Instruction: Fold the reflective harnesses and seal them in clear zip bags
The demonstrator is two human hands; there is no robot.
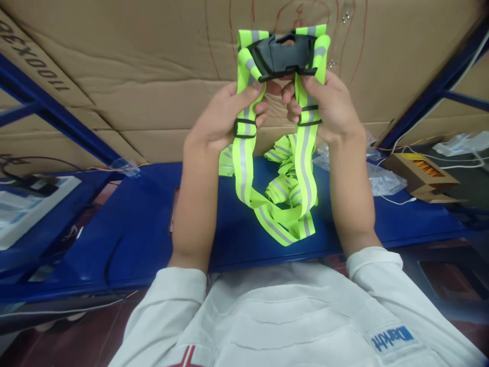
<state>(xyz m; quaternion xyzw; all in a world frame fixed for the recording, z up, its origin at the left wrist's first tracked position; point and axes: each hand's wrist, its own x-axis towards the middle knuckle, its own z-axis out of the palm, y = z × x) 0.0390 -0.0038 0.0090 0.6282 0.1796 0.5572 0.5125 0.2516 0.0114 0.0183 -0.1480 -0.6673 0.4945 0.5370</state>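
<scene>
A: How do the arms sit, nearest first?
B: White sleeves (pixel 179 285) are lowest, far below the buckle (pixel 284 53); both bare forearms rise steeply, wrists bent inward; the left hand (pixel 225 114) is just below-left of the buckle, the right hand (pixel 330 109) just below-right; the thumbs nearly meet under it.
A: And each grip?
B: Clenched on the yellow-green strap (pixel 244 168), one run per hand, with a black slider (pixel 244 127) at each fist; the buckle stands above the fingers, held up in the air; the strap's loops hang to a heap (pixel 284 188) on the blue counter (pixel 133 229), straight below the buckle.
A: Room to move?
B: Bare counter lies below-left of the buckle; below-right are plastic bags (pixel 385 181) and an open carton (pixel 420 176); a cardboard wall (pixel 133 92) stands close behind the buckle.
A: Anything unclear?
B: The palms hide the strap inside the fists; whether the buckle's halves are latched I cannot tell; a white tray (pixel 23 209) far left is cut off by the frame.
</scene>
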